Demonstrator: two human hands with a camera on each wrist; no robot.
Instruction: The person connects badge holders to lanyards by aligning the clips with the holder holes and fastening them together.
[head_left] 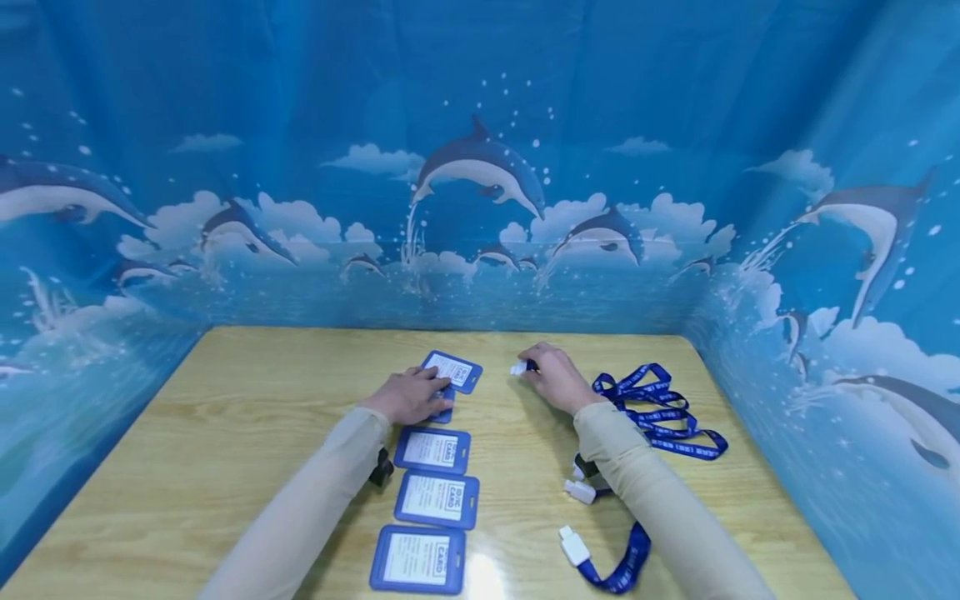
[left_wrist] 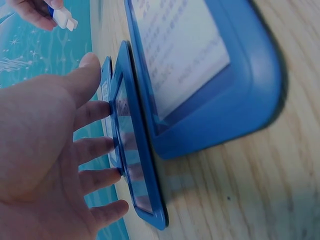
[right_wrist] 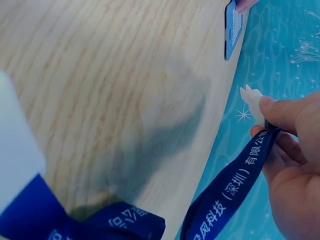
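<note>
With thumb and fingers, my right hand (head_left: pixel 557 379) pinches the white plastic clip (right_wrist: pixel 253 104) of a blue lanyard (right_wrist: pixel 227 192), held above the table. White lettering runs along the strap, which trails down from the hand. At the far end of a column of blue ID card holders, my left hand (head_left: pixel 408 395) has its fingers spread and extended. Its fingertips touch the farthest card holder (head_left: pixel 467 379), which lies tilted and overlaps another card holder (head_left: pixel 442 414) partly hidden by the hand.
Nearer me lie more card holders (head_left: pixel 432 451) in a column. Several blue lanyards (head_left: pixel 667 417) are looped at the right. Another lanyard's white clip (head_left: pixel 574 547) lies near the front, with one more clip (head_left: pixel 579 492) beside the right forearm. A dolphin-print curtain (head_left: pixel 480 283) surrounds the table (head_left: pixel 225 433).
</note>
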